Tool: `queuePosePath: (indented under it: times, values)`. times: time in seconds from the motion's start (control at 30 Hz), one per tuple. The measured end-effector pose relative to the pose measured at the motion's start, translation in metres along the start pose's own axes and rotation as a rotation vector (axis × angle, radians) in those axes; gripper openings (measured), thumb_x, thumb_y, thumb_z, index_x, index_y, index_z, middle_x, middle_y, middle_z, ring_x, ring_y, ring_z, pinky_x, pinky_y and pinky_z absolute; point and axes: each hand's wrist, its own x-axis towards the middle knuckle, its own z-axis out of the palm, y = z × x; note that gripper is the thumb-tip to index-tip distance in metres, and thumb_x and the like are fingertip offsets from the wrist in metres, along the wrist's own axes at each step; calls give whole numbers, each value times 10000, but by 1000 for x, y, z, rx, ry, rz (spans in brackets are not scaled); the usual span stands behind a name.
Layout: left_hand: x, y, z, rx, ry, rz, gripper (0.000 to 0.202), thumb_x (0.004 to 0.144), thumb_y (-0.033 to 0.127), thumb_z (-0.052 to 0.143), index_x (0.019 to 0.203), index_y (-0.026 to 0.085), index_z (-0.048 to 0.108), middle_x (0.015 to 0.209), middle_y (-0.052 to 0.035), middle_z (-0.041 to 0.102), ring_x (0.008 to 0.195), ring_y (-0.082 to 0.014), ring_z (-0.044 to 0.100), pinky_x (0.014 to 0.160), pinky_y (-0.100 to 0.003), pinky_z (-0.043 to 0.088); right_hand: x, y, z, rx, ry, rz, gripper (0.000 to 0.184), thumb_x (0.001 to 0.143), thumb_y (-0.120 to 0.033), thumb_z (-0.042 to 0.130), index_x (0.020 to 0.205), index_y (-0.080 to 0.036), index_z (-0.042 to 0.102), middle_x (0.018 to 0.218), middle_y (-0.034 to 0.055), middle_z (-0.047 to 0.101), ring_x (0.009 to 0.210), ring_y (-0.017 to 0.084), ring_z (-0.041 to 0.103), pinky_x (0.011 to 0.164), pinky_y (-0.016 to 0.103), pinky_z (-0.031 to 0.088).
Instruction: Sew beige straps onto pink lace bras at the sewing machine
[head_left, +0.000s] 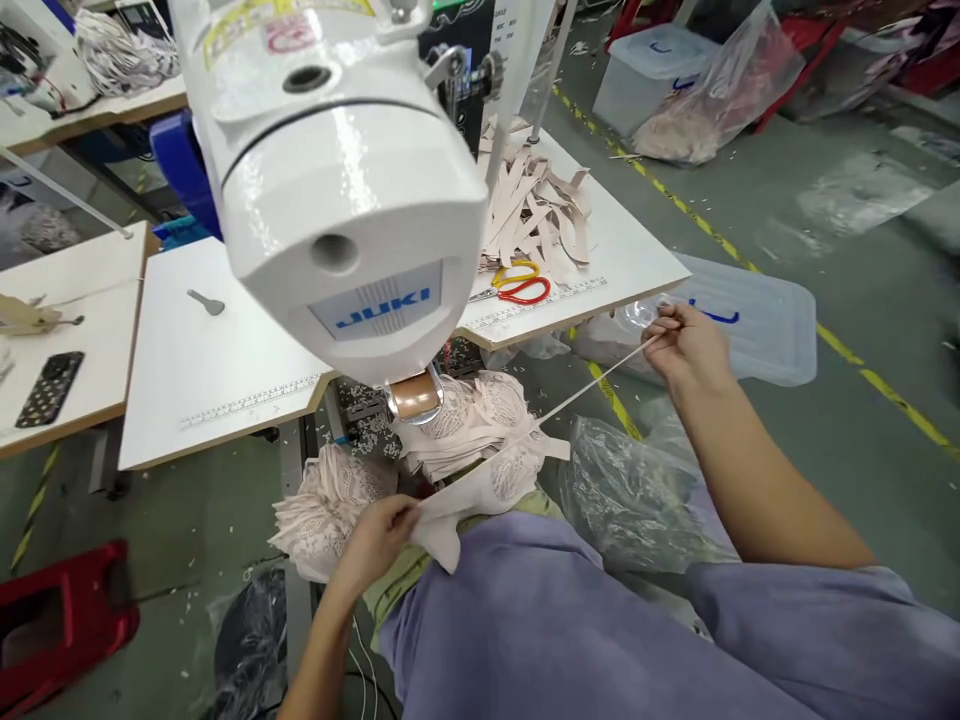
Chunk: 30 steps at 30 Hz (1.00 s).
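Note:
A pale pink lace bra (480, 485) lies across my lap, below the head of a white JUKI sewing machine (360, 220). My left hand (384, 535) pinches the bra's band at its left end. Out to the right, my right hand (690, 345) is closed on a thin strap (592, 392), drawn taut in a slanting line from the bra. More lace bras (480, 400) are bunched just behind this one, under the machine's needle area. Left of my left hand sits a thick stack of lace cups (334, 505).
On the right tabletop lie beige fabric strips (532, 205) and scissors with red and yellow handles (521, 285). A phone (51, 390) rests on the left table. Plastic bags (637, 495), a clear lid (772, 320) and a red stool (67, 620) are on the floor.

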Motion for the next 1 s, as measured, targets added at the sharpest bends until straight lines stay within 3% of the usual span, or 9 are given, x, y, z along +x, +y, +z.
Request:
queuePosePath:
  times: [0.1,0.2,0.27,0.3,0.37,0.43,0.63,0.8,1.0]
  values:
    - [5,-31,-12,-10,237,-91,227,859,373,607,859,186,736,749,-34,736,657,-187,682,568,-255,532,9,-3,5,50,71,48,343,868,-164,504,576,-235,338,583,-93,329,432,41,157,482,288,130]
    - [24,-49,-3,-7,543,-133,333,926,392,502,1081,132,639,812,-70,708,686,-178,667,602,-270,538,-16,-2,20,80,46,52,247,906,-243,532,691,-238,410,682,-60,478,436,50,238,484,274,169]
    - [39,-47,8,11,667,-108,337,945,365,460,1142,121,584,839,-75,680,734,-178,657,662,-286,538,-55,1,34,25,-117,18,158,871,-294,638,802,-257,501,795,-18,599,494,92,394,495,277,263]
    - [45,-42,12,19,682,-77,320,943,354,464,1128,125,589,870,-84,677,785,-184,660,714,-299,540,-78,2,41,-106,-328,-70,112,879,-302,639,878,-268,533,842,-3,619,559,125,460,525,289,331]
    - [52,-23,16,30,612,8,270,931,340,500,1058,147,641,953,-98,693,901,-199,665,823,-319,530,-126,3,53,-360,-635,-323,80,894,-293,617,945,-260,564,838,10,620,664,169,535,594,310,395]
    - [54,2,14,34,456,98,236,924,326,532,1003,181,700,991,-83,720,953,-199,672,875,-317,518,-165,0,62,-426,-780,-400,77,893,-295,619,943,-245,590,697,-29,549,593,149,495,595,292,390]
    - [45,65,1,77,144,268,248,970,298,517,1101,195,701,988,-65,734,907,-174,686,795,-279,526,-205,-22,71,-485,-1102,-376,133,903,-311,587,971,-213,529,596,-90,440,500,93,412,561,227,329]
    - [41,72,7,266,114,317,146,934,276,605,1005,200,707,794,-12,698,667,-122,617,629,-222,468,-202,-27,75,-560,-1270,-345,182,911,-307,582,1054,-193,571,704,-44,593,564,106,491,613,241,346]
    - [41,66,18,427,270,378,181,966,239,536,864,193,679,712,-9,669,621,-128,607,598,-236,456,-199,-27,78,-477,-1258,-325,183,933,-339,598,966,-213,726,855,4,713,790,146,625,711,267,404]
